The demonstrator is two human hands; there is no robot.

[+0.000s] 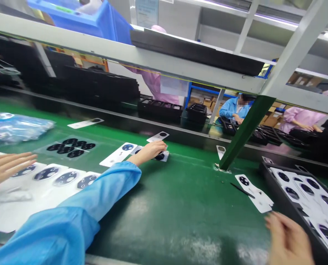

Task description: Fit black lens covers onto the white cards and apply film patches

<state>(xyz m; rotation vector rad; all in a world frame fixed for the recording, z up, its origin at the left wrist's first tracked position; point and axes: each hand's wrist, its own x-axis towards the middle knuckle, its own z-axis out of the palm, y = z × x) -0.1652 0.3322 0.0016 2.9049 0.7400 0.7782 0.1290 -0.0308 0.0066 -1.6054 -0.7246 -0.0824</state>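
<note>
My left hand (150,151), in a light blue sleeve, reaches out over the green bench. Its bent fingers close over a small clear-and-white card with a dark round piece (160,156); the thumb is hidden. Beside it lies a white card with a dark blue disc (117,154), and another small white card (157,137) is just behind. At the lower right my right hand (289,237) is blurred, fingers curled together near the corner of a white backing card (256,195). What these fingers hold, if anything, does not show. A thin black stick-like tool (242,190) lies across that card.
A black tray (293,206) of white cards with dark discs stands right. A green post (246,134) rises from the bench (180,213). Left are a co-worker's hand (9,169), a white sheet with discs (42,198), a film of black discs (71,148) and a plastic bag (17,127).
</note>
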